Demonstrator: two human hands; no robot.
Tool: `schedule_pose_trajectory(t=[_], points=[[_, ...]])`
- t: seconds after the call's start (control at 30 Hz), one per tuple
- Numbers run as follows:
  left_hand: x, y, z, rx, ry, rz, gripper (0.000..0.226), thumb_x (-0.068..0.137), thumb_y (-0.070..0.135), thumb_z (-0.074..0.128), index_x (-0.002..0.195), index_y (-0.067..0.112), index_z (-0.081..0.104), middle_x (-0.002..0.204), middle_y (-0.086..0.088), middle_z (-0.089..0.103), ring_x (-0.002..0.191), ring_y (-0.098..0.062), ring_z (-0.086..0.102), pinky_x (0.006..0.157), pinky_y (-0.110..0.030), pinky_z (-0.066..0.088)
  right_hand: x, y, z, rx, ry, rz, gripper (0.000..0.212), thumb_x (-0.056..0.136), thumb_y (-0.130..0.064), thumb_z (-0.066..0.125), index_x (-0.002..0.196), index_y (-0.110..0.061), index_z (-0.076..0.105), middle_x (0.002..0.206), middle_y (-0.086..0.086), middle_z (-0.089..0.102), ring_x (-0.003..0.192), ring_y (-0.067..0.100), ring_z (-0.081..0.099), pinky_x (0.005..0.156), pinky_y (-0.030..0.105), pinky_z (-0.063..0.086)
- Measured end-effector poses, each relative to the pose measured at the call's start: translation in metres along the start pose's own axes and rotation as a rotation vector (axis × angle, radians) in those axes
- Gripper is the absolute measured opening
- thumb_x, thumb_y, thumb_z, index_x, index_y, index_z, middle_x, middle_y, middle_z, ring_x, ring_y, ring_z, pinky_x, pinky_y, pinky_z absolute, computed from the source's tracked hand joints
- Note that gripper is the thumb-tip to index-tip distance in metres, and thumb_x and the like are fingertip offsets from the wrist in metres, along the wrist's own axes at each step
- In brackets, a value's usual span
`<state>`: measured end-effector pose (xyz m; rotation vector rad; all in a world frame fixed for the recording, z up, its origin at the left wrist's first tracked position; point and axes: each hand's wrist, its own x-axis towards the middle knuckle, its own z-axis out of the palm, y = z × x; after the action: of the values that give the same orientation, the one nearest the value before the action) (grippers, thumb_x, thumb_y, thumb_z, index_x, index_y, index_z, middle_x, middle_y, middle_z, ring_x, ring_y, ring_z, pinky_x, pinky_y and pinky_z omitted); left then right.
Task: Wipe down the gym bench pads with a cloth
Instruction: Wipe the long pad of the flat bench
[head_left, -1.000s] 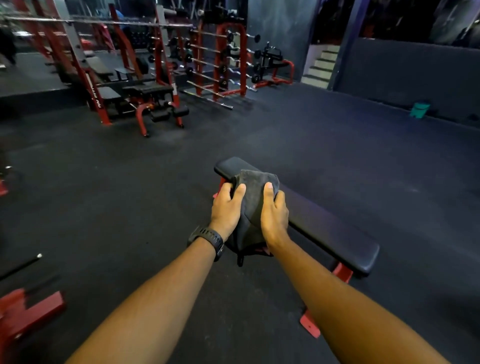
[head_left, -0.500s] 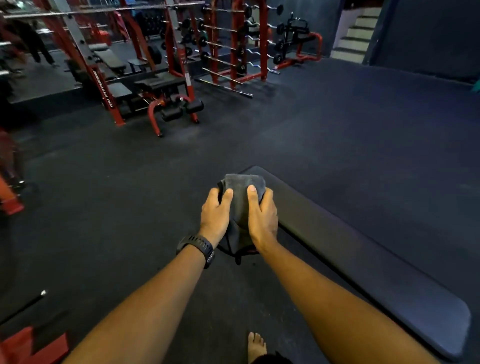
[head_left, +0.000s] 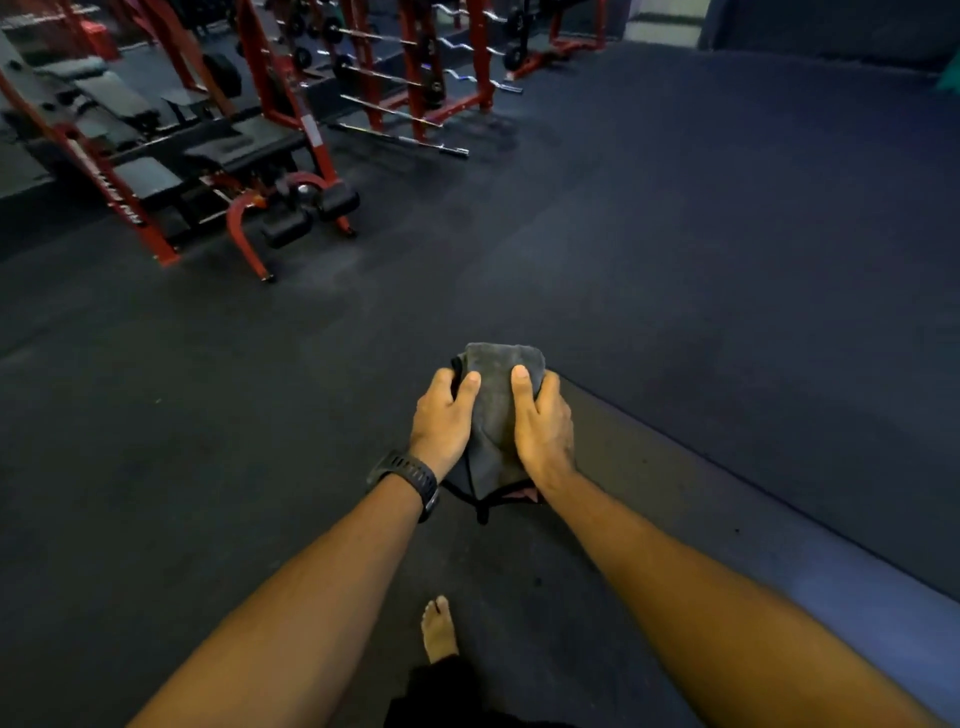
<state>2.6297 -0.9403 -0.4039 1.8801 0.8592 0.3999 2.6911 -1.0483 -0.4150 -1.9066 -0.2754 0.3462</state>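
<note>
On the dark gym floor (head_left: 675, 234): one bench pad (head_left: 753, 530), two hands, one cloth.
Left hand (head_left: 441, 421) and right hand (head_left: 545, 426) both grip the single grey cloth (head_left: 498, 410) on the pad's far end, thumbs on top. One watch (head_left: 410, 478), one bare foot (head_left: 439, 629). Same grip as half a second back, but more of the foot shows.
</note>
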Motion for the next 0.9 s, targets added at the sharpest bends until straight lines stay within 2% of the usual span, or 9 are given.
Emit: schedule_pose_trajectory(t=[0.13,0.23,0.43,0.6,0.8,0.9], points=[[0.083,-0.011,0.007,0.040,-0.128,0.008,0.030,0.099,0.044,0.049,0.103,0.017,0.058,0.094,0.007,0.062,0.088,-0.011,0.061,0.082,-0.043,0.054,0.064,0.004,0.037,0.018,0.098,0.109,0.052,0.099,-0.064,0.033,0.123,-0.020,0.049,0.113,-0.002,0.060,0.104,0.018,0.060,0.091,0.041,0.052],[0.129,-0.032,0.016,0.113,-0.245,0.009,0.031,0.100,0.045,0.048,0.104,0.015,0.057,0.096,0.004,0.063,0.091,-0.017,0.062,0.080,-0.041,0.053,0.097,0.019,0.060,0.028,0.148,0.207,0.049,0.101,-0.061,0.035,0.121,-0.018,0.050,0.109,-0.003,0.059,0.101,0.017,0.059,0.087,0.036,0.050],[0.194,-0.076,0.046,0.245,-0.425,-0.049,0.031,0.100,0.043,0.048,0.096,0.013,0.054,0.092,-0.002,0.063,0.091,-0.026,0.063,0.072,-0.038,0.049,0.150,0.065,0.094,0.040,0.194,0.347,0.052,0.101,-0.059,0.035,0.131,-0.018,0.047,0.113,-0.006,0.055,0.105,0.015,0.056,0.089,0.033,0.047],[0.273,-0.116,0.080,0.410,-0.503,-0.061,0.030,0.099,0.042,0.049,0.105,0.013,0.054,0.107,-0.012,0.066,0.099,-0.032,0.062,0.078,-0.038,0.049,0.221,0.117,0.139,0.030,0.220,0.475,0.050,0.101,-0.057,0.036,0.128,-0.017,0.050,0.120,0.004,0.061,0.105,0.020,0.058,0.092,0.037,0.047],[0.353,-0.165,0.123,0.544,-0.674,-0.053,0.026,0.101,0.041,0.046,0.093,0.016,0.046,0.089,-0.005,0.058,0.092,-0.034,0.061,0.066,-0.034,0.038,0.286,0.172,0.176,0.000,0.296,0.571,0.052,0.101,-0.056,0.039,0.127,-0.013,0.052,0.121,0.004,0.060,0.107,0.019,0.059,0.091,0.038,0.049],[0.388,-0.194,0.150,0.647,-0.758,0.051,0.032,0.101,0.044,0.045,0.103,0.012,0.051,0.094,-0.011,0.064,0.091,-0.036,0.062,0.070,-0.040,0.048,0.306,0.206,0.195,-0.042,0.362,0.607,0.055,0.101,-0.055,0.040,0.136,-0.013,0.048,0.131,0.009,0.054,0.117,0.023,0.055,0.097,0.036,0.047]])
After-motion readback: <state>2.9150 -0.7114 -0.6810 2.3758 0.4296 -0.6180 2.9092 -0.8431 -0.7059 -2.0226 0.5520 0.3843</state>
